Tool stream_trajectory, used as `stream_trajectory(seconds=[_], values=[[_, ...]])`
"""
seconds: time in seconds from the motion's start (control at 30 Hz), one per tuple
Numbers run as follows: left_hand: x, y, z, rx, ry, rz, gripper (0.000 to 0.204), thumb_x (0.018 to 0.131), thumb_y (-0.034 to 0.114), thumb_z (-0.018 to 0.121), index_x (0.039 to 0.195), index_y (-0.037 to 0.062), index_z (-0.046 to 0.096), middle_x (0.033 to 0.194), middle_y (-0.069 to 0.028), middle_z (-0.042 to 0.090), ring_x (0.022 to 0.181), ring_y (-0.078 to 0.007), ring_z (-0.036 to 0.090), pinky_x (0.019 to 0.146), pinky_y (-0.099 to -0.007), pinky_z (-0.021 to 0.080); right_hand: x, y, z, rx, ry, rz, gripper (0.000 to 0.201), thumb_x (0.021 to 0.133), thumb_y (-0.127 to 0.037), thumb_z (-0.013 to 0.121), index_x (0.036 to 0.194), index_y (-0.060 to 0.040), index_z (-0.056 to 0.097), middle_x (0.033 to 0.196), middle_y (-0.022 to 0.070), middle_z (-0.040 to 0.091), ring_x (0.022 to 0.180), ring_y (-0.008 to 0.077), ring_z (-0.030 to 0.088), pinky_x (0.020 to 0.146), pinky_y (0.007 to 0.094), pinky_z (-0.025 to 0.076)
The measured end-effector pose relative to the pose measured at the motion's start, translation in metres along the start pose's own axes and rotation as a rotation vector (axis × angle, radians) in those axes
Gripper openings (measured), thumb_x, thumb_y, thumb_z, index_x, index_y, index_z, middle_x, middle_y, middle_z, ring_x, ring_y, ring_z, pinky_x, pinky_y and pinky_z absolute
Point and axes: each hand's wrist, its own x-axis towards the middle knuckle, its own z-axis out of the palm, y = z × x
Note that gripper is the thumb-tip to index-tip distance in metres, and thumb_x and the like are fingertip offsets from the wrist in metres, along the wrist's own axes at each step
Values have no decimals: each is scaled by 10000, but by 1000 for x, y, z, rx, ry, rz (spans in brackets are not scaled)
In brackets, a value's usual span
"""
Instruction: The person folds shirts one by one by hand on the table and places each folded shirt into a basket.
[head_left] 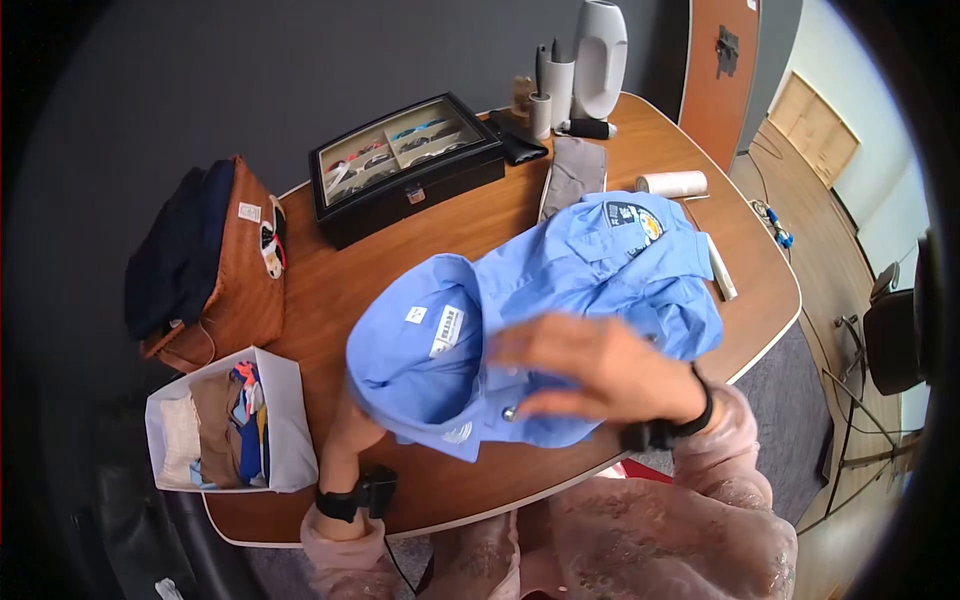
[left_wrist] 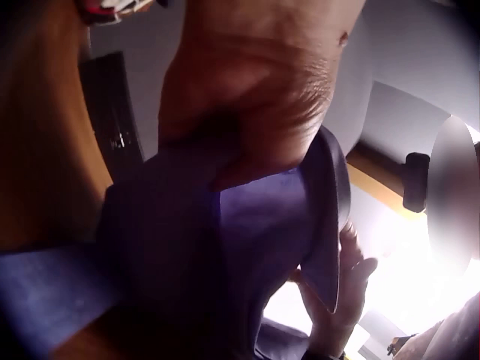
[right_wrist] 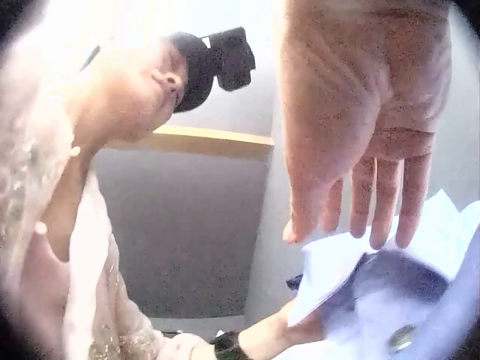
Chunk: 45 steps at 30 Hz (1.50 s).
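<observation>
A light blue button-up shirt (head_left: 545,265) with a round printed patch lies bunched on the table, its collar (head_left: 385,300) raised toward me. My left hand (left_wrist: 247,112) grips the collar at its near left side; in the head view the shirt hides most of its fingers. Over the front of the shirt hovers my right hand (head_left: 610,370), blurred in the head view. Its fingers (right_wrist: 386,199) stretch out straight in the right wrist view, with nothing held. A snap button (head_left: 509,413) shows on the shirt just under this hand.
A white bin (head_left: 300,425) of folded clothes and a brown basket (head_left: 262,310) with dark cloth stand at left. Behind the shirt are a black eyewear case (head_left: 415,220), grey folded cloth (head_left: 575,175), a white roll (head_left: 672,184) and a tall white container (head_left: 600,80).
</observation>
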Motion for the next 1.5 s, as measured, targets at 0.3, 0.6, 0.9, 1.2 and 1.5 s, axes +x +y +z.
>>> stream_trajectory(seconds=[0.3, 0.6, 0.9, 1.2, 1.5], values=[[-40, 109, -30, 200, 32, -250, 177, 730, 80, 641, 848, -49, 623, 843, -177, 612, 738, -224, 609, 649, -272, 463, 10, 84, -10, -171, 157, 67, 650, 656, -370, 769, 1155, -33, 523, 1002, 199, 585, 937, 346, 566, 784, 389, 470], [-70, 112, -106, 535, 710, 105, 178, 766, 34, 584, 910, -70, 597, 843, -97, 615, 715, -134, 573, 646, -227, 440, 17, 8, -12, 448, -166, -23, 386, 723, -340, 741, 918, -34, 609, 672, 141, 569, 563, 263, 550, 522, 325, 419], [-62, 111, -184, 426, 905, 239, 184, 802, -9, 507, 962, -72, 572, 866, -13, 579, 770, -74, 509, 685, -204, 423, 58, 26, -34, 267, 237, 101, 316, 771, -242, 719, 972, -20, 616, 802, 46, 630, 750, 81, 542, 674, 248, 455], [-42, 116, -146, 606, 761, 40, 230, 859, -17, 466, 1036, -40, 612, 986, -97, 635, 921, -161, 581, 876, -261, 410, 2, 170, 18, 253, -102, 602, 666, 881, -495, 507, 1320, -10, 384, 1229, 223, 510, 1168, 284, 484, 956, 328, 392], [-36, 116, -140, 551, 736, 70, 214, 846, -32, 482, 1010, -42, 618, 961, -98, 642, 915, -170, 588, 875, -271, 418, -19, 219, 6, 475, 268, 704, 645, 884, -366, 575, 1378, -51, 304, 1285, 177, 465, 1181, 217, 453, 926, 309, 400]])
